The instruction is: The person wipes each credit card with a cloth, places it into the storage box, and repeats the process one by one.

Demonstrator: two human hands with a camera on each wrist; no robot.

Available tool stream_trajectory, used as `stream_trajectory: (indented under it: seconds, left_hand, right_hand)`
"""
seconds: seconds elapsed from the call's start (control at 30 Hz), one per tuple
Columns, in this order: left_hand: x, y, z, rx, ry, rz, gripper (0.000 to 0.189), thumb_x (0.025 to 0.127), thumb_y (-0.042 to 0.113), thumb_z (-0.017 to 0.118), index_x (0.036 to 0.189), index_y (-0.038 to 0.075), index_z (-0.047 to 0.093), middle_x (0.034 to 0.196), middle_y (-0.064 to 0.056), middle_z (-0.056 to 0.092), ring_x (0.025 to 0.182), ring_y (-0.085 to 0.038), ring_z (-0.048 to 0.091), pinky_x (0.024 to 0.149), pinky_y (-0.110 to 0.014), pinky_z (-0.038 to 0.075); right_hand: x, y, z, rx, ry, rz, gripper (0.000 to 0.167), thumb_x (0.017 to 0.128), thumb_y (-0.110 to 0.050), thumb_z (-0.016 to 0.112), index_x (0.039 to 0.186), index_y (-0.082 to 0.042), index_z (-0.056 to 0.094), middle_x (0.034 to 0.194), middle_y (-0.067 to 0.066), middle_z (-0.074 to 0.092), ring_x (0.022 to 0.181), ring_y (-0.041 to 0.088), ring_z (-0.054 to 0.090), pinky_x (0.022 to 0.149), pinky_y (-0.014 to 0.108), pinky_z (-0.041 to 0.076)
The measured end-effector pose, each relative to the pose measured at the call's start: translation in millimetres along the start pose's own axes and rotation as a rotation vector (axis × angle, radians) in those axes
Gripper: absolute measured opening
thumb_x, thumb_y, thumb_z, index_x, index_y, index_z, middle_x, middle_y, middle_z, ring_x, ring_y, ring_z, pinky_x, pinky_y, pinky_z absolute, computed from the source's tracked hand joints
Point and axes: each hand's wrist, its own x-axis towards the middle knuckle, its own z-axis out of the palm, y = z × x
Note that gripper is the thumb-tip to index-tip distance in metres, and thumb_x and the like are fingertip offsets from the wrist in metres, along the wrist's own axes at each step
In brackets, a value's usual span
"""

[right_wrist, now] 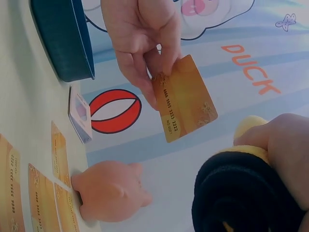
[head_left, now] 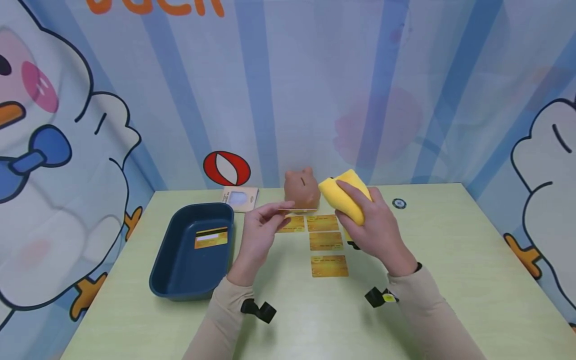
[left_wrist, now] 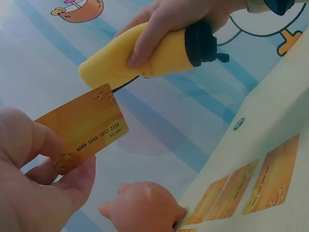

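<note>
Gold card (left_wrist: 91, 125) held up
Left hand (head_left: 260, 231) pinches one end; right hand (head_left: 375, 227) grips a yellow bundle (head_left: 338, 196) near the other.

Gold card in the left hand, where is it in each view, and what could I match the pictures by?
Head: the gold card shows just below centre, nearly edge-on.
Left wrist: the gold card is left of centre, numbered side showing.
Right wrist: the gold card is slightly above and right of centre, numbered side showing.
Shared landmark: the piggy bank.
</note>
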Motion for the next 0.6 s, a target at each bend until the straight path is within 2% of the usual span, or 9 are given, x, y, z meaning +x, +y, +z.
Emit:
stream_trajectory:
  seconds: [0.13, 0.27, 0.37, 0.47, 0.6]
  left_hand:
    - [1.2, -2.9, 0.4, -0.003, -0.001, 0.004, 0.024, 0.104, -0.004, 0.058, 0.121, -0.005, 0.075, 0.137, -0.015, 0.068, 0.128, -0.027, 0.064, 0.1, -0.031, 0.057]
    - [2.3, -4.5, 1.7, 0.0, 0.006, -0.008, 0.022, 0.103, -0.006, 0.059, 0.119, -0.008, 0.074, 0.142, -0.014, 0.064, 0.136, -0.033, 0.058, 0.099, -0.03, 0.057]
    - [2.8, -4.8, 2.6, -0.013, 0.007, -0.016, 0.022, 0.102, -0.007, 0.06, 0.119, -0.009, 0.074, 0.144, -0.016, 0.063, 0.135, -0.034, 0.058, 0.098, -0.03, 0.058]
    - [2.1, -4.7, 3.1, -0.021, 0.004, -0.025, 0.022, 0.101, -0.007, 0.061, 0.119, -0.008, 0.075, 0.141, -0.017, 0.064, 0.128, -0.03, 0.064, 0.096, -0.031, 0.06]
    - [0.7, -4.9, 3.2, -0.027, -0.017, -0.043, 0.022, 0.101, -0.005, 0.063, 0.119, -0.005, 0.076, 0.13, -0.017, 0.068, 0.112, -0.026, 0.072, 0.093, -0.032, 0.061]
  right_hand:
    - [-0.3, -2.4, -1.2, 0.012, -0.006, -0.008, 0.06, 0.097, -0.023, 0.076, 0.153, -0.027, 0.055, 0.123, 0.022, 0.053, 0.091, 0.03, 0.052, 0.064, 0.041, 0.047]
    - [-0.5, -3.6, -1.8, 0.012, -0.01, -0.016, 0.06, 0.096, -0.024, 0.076, 0.153, -0.027, 0.055, 0.123, 0.022, 0.053, 0.09, 0.029, 0.052, 0.064, 0.04, 0.047]
    - [-0.6, -3.9, -2.1, 0.014, -0.011, -0.024, 0.06, 0.097, -0.024, 0.076, 0.153, -0.028, 0.055, 0.122, 0.022, 0.053, 0.089, 0.029, 0.052, 0.063, 0.04, 0.047]
    - [-0.8, -4.0, -2.5, 0.017, -0.012, -0.028, 0.06, 0.097, -0.024, 0.076, 0.153, -0.027, 0.055, 0.123, 0.023, 0.053, 0.088, 0.029, 0.052, 0.063, 0.04, 0.047]
    - [-1.3, -4.1, -3.6, 0.019, -0.009, -0.029, 0.061, 0.096, -0.023, 0.076, 0.153, -0.027, 0.055, 0.122, 0.023, 0.053, 0.088, 0.029, 0.051, 0.063, 0.04, 0.046]
